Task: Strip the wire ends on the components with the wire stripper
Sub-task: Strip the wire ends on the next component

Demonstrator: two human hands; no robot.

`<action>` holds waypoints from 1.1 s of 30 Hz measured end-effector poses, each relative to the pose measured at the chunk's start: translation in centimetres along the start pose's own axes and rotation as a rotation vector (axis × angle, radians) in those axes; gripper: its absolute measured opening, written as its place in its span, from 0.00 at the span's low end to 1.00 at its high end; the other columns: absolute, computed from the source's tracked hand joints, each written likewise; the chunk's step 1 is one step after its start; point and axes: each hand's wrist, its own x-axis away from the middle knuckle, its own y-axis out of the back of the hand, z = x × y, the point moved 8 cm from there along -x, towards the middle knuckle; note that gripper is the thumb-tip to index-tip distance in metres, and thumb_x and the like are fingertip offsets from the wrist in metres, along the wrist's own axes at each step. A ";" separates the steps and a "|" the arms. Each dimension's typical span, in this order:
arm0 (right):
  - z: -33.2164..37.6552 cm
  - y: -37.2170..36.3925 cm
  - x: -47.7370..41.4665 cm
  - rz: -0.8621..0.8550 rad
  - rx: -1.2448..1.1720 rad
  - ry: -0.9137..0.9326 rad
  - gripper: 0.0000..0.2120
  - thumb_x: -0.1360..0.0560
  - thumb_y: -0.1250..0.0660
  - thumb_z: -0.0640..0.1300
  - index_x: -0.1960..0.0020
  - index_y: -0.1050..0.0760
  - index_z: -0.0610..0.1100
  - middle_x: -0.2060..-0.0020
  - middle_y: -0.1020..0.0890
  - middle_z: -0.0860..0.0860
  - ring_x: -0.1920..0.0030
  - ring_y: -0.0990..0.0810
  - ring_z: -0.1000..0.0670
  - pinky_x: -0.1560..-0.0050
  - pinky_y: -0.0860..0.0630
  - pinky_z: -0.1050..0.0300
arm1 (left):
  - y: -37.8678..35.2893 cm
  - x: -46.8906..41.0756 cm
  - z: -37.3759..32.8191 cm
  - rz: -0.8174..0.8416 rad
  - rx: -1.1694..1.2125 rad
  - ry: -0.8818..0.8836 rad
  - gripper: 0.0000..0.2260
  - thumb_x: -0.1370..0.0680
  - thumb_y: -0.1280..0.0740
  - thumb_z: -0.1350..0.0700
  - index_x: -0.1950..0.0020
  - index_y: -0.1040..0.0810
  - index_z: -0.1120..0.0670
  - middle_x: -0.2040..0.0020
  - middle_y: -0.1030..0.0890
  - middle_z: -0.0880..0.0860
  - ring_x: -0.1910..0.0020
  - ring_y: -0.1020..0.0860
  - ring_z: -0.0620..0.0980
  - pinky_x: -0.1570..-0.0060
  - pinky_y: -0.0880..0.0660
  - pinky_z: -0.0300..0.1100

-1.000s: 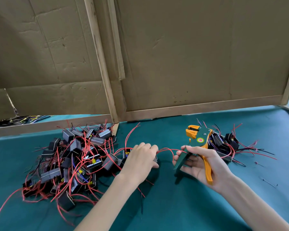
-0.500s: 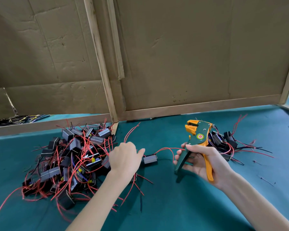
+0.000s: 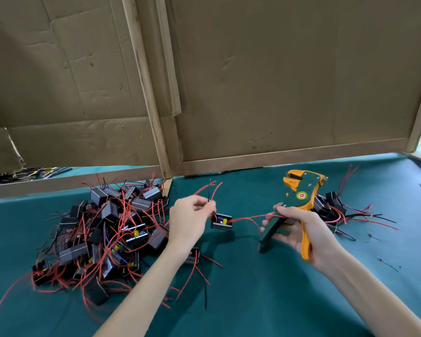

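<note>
Two hands are at work, with one stripper and one component between them. The left hand (image 3: 190,222) pinches the wires (image 3: 210,200) of the component (image 3: 221,221) between thumb and fingertips. The small black block hangs below the pinch, with its shadow on the cloth under it. From its right side one red lead (image 3: 248,218) runs across to the right hand (image 3: 301,232).

The right hand's fingers are curled round the handles of the stripper (image 3: 299,198), one handle green and one orange. The orange-and-green head points up and away from the person.

There are two piles of components. The left pile (image 3: 102,234) is large, a tangle of black blocks and red wires too many to count. The right pile (image 3: 331,207) is small, only a few blocks, partly hidden behind the stripper. One stray block (image 3: 192,255) lies by the left forearm, at the near edge of the left pile.

Everything rests on a teal cloth (image 3: 253,300) covering the table. Short wire scraps are scattered on it at the right. Behind stand two cardboard panels (image 3: 289,81) framed with wooden slats (image 3: 146,93). Through the gap under the left panel a bundle of dark and yellow wires (image 3: 22,172) shows.
</note>
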 end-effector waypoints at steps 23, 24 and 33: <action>-1.8 -6.4 4.8 0.534 0.302 -0.048 0.07 0.32 0.28 0.34 0.55 0.19 0.42 0.58 0.18 0.36 0.59 0.18 0.37 0.54 0.20 0.43 | 0.2 1.4 -5.9 0.319 0.302 -0.141 0.06 0.21 0.34 0.58 0.57 0.22 0.56 0.72 0.27 0.41 0.70 0.30 0.41 0.49 0.23 0.45; -1.7 -6.5 4.8 0.539 0.309 -0.041 0.07 0.31 0.28 0.34 0.54 0.19 0.42 0.57 0.18 0.36 0.59 0.18 0.37 0.53 0.20 0.43 | 0.1 1.4 -5.8 0.328 0.294 -0.139 0.06 0.21 0.34 0.58 0.57 0.22 0.56 0.72 0.27 0.41 0.71 0.30 0.41 0.50 0.23 0.43; -1.7 -6.6 4.7 0.570 0.337 -0.025 0.09 0.31 0.24 0.40 0.52 0.19 0.44 0.57 0.17 0.37 0.57 0.18 0.38 0.51 0.21 0.44 | -0.6 1.6 -5.5 0.396 0.274 -0.111 0.07 0.23 0.32 0.56 0.61 0.19 0.51 0.73 0.32 0.46 0.71 0.34 0.45 0.53 0.29 0.43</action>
